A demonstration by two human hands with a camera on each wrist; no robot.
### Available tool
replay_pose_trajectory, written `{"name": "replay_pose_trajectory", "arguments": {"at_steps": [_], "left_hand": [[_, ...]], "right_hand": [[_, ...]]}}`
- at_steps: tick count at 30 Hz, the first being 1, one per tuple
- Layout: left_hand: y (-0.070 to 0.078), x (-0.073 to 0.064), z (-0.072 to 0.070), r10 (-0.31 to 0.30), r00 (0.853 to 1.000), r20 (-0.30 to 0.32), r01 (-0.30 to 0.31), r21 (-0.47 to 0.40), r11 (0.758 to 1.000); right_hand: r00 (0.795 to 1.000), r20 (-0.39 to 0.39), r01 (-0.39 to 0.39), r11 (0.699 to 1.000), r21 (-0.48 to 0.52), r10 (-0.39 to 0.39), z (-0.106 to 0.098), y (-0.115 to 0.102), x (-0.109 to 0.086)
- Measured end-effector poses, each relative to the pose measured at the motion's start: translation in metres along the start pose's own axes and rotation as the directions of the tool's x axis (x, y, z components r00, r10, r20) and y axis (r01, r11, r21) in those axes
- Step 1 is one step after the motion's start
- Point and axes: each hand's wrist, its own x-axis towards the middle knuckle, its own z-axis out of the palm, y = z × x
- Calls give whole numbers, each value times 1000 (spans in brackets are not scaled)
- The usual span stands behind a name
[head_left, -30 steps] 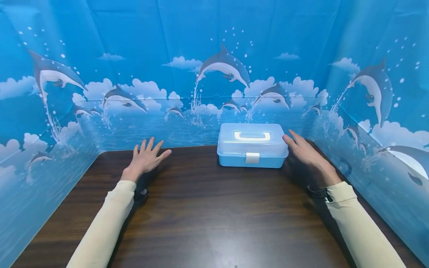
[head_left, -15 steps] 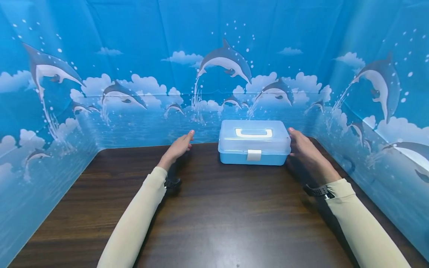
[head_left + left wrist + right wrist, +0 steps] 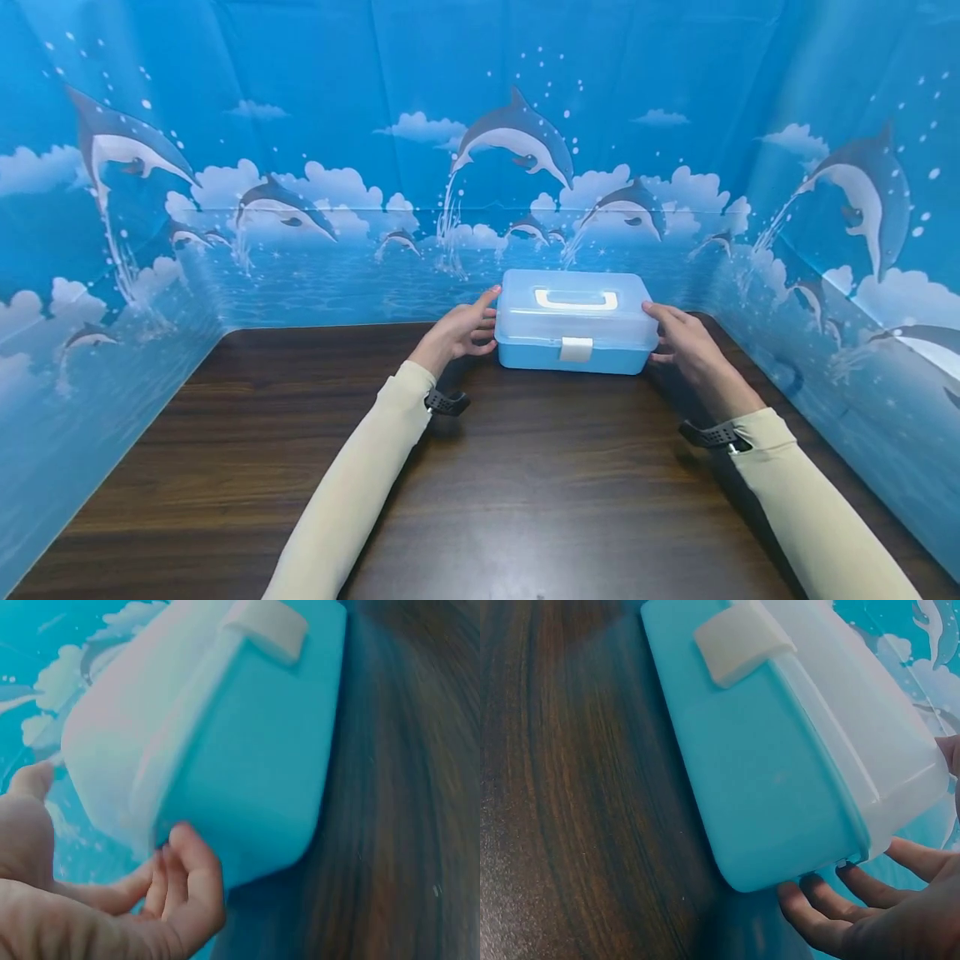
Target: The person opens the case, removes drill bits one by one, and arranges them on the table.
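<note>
A light-blue plastic storage box [image 3: 573,357] stands on the table, its translucent lid [image 3: 525,312] closed. On the lid is a folded white handle [image 3: 576,300], and a white latch [image 3: 739,645] sits at the front. My left hand [image 3: 457,333] is at the box's left end, bent fingertips [image 3: 184,832] against the corner below the lid rim and the thumb beside the lid. At the right end, my right hand [image 3: 690,346] holds the box with fingertips [image 3: 795,896] under the rim and thumb by the lid. Parts of both thumbs' contact are hidden.
The dark wooden table [image 3: 525,500] extends in front of the box. A blue dolphin-print sheet [image 3: 337,100] stands as walls behind and at both sides, close behind the box. Black wristbands [image 3: 708,435] are on both wrists.
My left hand has swept right from the table's left part to the box's left end. My right hand has closed in on the right end. The box looks slightly turned.
</note>
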Motion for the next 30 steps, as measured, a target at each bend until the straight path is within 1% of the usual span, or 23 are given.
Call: {"name": "replay_pose_trajectory", "arguments": {"at_steps": [4,8,12,17,20,23,25,27,28,29,30], "left_hand": [[5,-7,8,-29,999,-24,30,42,999],[6,-16,8,-59,998,-6,60,42,997],[7,-24,1,-73,997,7,73,22,997],[8,-29,-12,-61,998,7,61,0,998],[8,-32,-19,-66,998,6,66,8,998],[7,-36,-27,-84,996,6,84,21,996],[7,-40,-31,-96,995,9,95,25,995],[7,-43,-34,-102,995,11,101,22,995],[7,-45,-35,-103,995,13,103,22,994],[8,-47,-36,-103,995,16,102,24,994],[8,-49,-36,-101,995,19,101,25,995]], "right_hand": [[1000,-8,-4,1000,20,4,1,4,-3],[1000,-8,11,1000,23,-11,3,5,-6],[999,17,35,999,1,-35,7,1,-6],[996,45,83,996,-31,-82,15,-5,-6],[994,63,92,995,-39,-90,21,-7,-9],[994,77,82,996,-34,-79,28,-9,-14],[994,47,97,995,-38,-95,33,-14,-20],[987,-34,155,986,-70,-157,38,-21,-29],[976,-89,193,977,-91,-201,41,-26,-34],[956,-148,239,964,-115,-254,44,-31,-40],[929,-204,283,949,-142,-308,48,-36,-47]]}}
